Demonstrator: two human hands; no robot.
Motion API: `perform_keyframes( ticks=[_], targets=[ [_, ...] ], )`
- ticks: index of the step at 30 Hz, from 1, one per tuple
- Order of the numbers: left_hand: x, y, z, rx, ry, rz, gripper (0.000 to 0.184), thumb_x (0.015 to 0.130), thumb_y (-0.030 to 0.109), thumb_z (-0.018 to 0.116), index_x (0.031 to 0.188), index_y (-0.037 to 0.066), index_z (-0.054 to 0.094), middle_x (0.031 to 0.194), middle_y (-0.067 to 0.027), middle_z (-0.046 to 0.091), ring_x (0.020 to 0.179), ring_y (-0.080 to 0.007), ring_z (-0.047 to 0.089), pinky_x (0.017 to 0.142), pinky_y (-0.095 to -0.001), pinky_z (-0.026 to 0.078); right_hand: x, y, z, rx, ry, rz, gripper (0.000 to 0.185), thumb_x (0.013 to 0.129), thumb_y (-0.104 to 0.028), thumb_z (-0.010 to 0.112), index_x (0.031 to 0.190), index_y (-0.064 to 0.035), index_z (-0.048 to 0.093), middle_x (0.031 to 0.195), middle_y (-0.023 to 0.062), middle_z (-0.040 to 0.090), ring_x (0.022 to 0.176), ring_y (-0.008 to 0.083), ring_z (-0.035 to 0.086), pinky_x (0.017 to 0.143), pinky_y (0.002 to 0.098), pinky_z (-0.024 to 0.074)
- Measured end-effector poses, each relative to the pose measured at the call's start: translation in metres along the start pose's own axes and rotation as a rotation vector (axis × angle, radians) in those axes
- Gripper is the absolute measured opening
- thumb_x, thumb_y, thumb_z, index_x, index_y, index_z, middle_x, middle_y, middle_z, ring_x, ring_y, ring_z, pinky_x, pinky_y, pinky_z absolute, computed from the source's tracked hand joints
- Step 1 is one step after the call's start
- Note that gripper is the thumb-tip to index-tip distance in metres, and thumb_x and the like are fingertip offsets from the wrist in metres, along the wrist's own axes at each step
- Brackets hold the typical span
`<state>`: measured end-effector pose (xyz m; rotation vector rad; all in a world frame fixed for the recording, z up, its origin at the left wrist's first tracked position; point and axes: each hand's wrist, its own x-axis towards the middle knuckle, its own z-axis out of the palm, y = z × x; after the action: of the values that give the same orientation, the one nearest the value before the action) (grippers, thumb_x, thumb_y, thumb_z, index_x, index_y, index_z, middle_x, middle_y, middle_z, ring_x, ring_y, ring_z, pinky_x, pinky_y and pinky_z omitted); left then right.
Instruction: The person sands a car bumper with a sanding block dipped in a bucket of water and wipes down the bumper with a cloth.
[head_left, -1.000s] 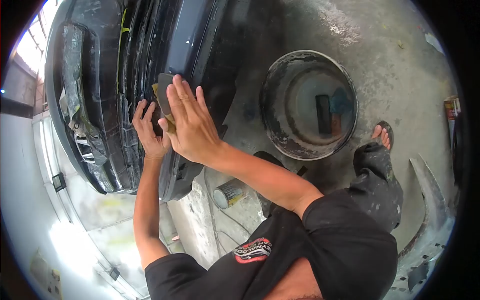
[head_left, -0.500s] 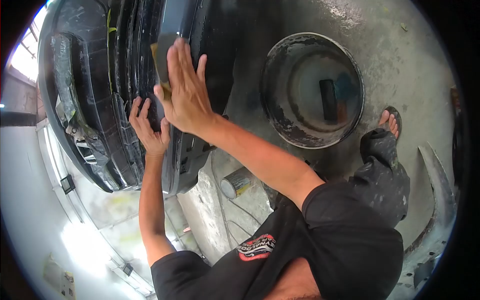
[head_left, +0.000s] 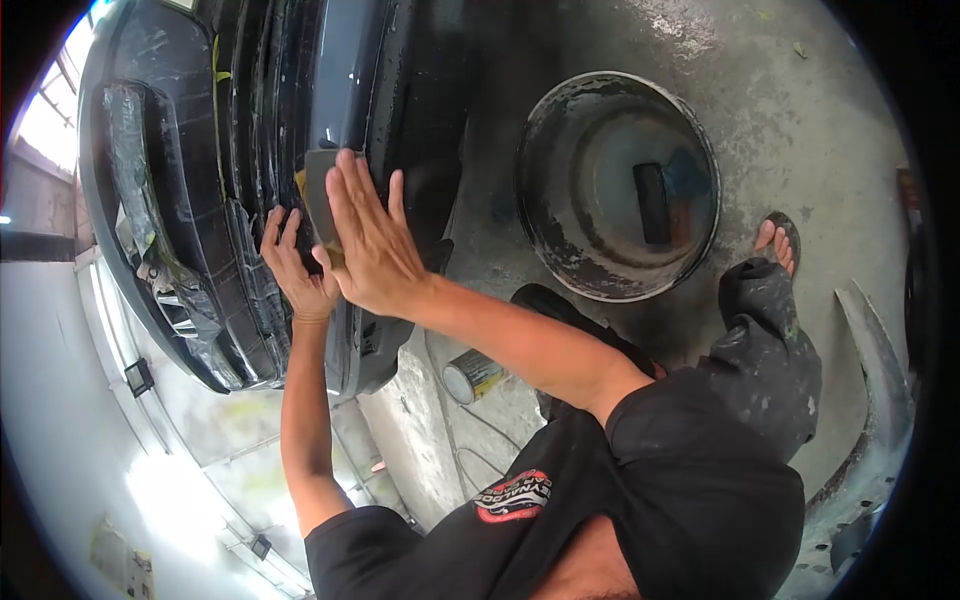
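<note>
A dark car bumper [head_left: 350,90], wet and glossy in places, fills the upper left. My right hand [head_left: 372,240] lies over a dark grey piece of sandpaper [head_left: 322,185] with a yellowish-brown edge, pressing it to the bumper. Its fingers extend along the sheet and the thumb holds the near edge; whether a block sits inside is hidden. Just left of it, my left hand [head_left: 300,278] rests on the bumper's ridged part with fingers spread, holding nothing.
A round black tub [head_left: 560,250] of water stands on the floor to the right, with a dark block [head_left: 653,203] in it. Below the bumper lies a metal can [head_left: 470,378] near a thin cable. A curved grey panel [head_left: 880,400] sits at far right, beyond my sandalled foot [head_left: 780,245].
My right hand and the sandpaper have slid down along the bumper, towards my body. My left hand stays at nearly the same spot on the bumper.
</note>
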<state>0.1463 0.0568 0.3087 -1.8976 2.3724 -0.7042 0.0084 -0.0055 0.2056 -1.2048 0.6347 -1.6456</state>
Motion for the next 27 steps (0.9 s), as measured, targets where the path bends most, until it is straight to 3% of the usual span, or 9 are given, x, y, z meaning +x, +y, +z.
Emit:
perform_keyframes(
  ticks=[3,6,8,11,14,18,21,24,27],
  targets=[
    [0.008,0.02,-0.007,-0.028,0.009,-0.033,0.059,0.096,0.03,0.069,0.143,-0.003,0.056,0.15,-0.0296,0.047,0.141,-0.0463,0.045,0.117,-0.0532,0.036,0.062,0.012,-0.016,-0.146,0.12,-0.007,0.079,0.106,-0.036,0.054,0.162,0.0084,0.02,0.167,0.0369,0.02,0.156,0.0517,0.022,0.119,0.0769,0.0101],
    [0.008,0.018,-0.005,-0.023,0.018,-0.028,0.059,0.096,0.03,0.069,0.143,-0.003,0.056,0.15,-0.0294,0.047,0.141,-0.0463,0.045,0.117,-0.0534,0.036,0.14,0.02,-0.048,-0.097,0.188,0.02,0.077,0.104,-0.036,0.057,0.152,0.0176,0.03,0.16,0.0416,0.029,0.15,0.0551,0.03,0.119,0.0751,0.0161],
    [0.005,0.019,-0.008,-0.028,0.009,-0.03,0.059,0.096,0.03,0.069,0.143,-0.003,0.056,0.15,-0.0293,0.047,0.141,-0.0464,0.045,0.117,-0.0536,0.037,0.102,0.015,-0.028,-0.217,0.18,-0.011,0.074,0.106,-0.033,0.055,0.156,0.0129,0.027,0.163,0.0391,0.027,0.153,0.0533,0.027,0.12,0.0732,0.0194],
    [0.003,0.006,0.0,-0.013,0.003,-0.034,0.06,0.096,0.031,0.069,0.144,-0.003,0.055,0.15,-0.0297,0.047,0.141,-0.0467,0.045,0.117,-0.0537,0.037,0.001,-0.004,-0.005,-0.095,-0.101,0.026,0.09,0.1,-0.034,0.064,0.162,0.012,0.018,0.169,0.0382,0.013,0.157,0.0546,0.017,0.121,0.0741,0.0115],
    [0.004,0.009,-0.004,-0.013,-0.01,-0.032,0.061,0.096,0.033,0.068,0.144,-0.003,0.054,0.15,-0.0299,0.047,0.142,-0.0477,0.044,0.117,-0.0542,0.037,0.021,0.001,-0.009,-0.164,-0.068,-0.008,0.09,0.1,-0.037,0.064,0.161,0.0122,0.02,0.169,0.0379,0.014,0.157,0.0544,0.016,0.121,0.0741,0.0112],
    [0.007,0.015,-0.005,-0.04,0.0,-0.035,0.062,0.096,0.034,0.069,0.144,-0.003,0.054,0.152,-0.03,0.045,0.142,-0.0476,0.044,0.118,-0.055,0.036,0.165,0.026,-0.051,-0.304,0.203,0.018,0.078,0.104,-0.038,0.058,0.155,0.0154,0.031,0.162,0.04,0.028,0.153,0.0543,0.027,0.121,0.0717,0.0194],
    [0.008,0.017,-0.008,-0.045,-0.006,-0.053,0.064,0.096,0.036,0.069,0.144,-0.003,0.054,0.152,-0.0303,0.045,0.142,-0.0477,0.044,0.119,-0.0553,0.035,0.153,0.023,-0.049,-0.281,0.231,-0.026,0.074,0.106,-0.036,0.056,0.152,0.0165,0.034,0.159,0.0408,0.033,0.15,0.0548,0.032,0.12,0.0711,0.0231],
    [0.008,0.016,-0.008,-0.041,-0.001,-0.043,0.066,0.096,0.039,0.069,0.145,-0.003,0.053,0.152,-0.0302,0.045,0.142,-0.0482,0.044,0.119,-0.0558,0.034,0.061,0.011,-0.028,-0.128,0.035,-0.017,0.079,0.107,-0.037,0.052,0.16,0.0131,0.022,0.167,0.0392,0.018,0.157,0.0523,0.021,0.121,0.0734,0.0144],
    [0.008,0.017,-0.007,-0.067,0.008,-0.069,0.071,0.097,0.046,0.068,0.145,-0.004,0.053,0.151,-0.03,0.045,0.141,-0.0485,0.044,0.119,-0.0571,0.034,0.08,0.023,-0.035,-0.18,0.076,-0.029,0.072,0.109,-0.037,0.047,0.156,0.0143,0.03,0.165,0.0377,0.026,0.154,0.0527,0.027,0.121,0.0734,0.0159]
  ],
)
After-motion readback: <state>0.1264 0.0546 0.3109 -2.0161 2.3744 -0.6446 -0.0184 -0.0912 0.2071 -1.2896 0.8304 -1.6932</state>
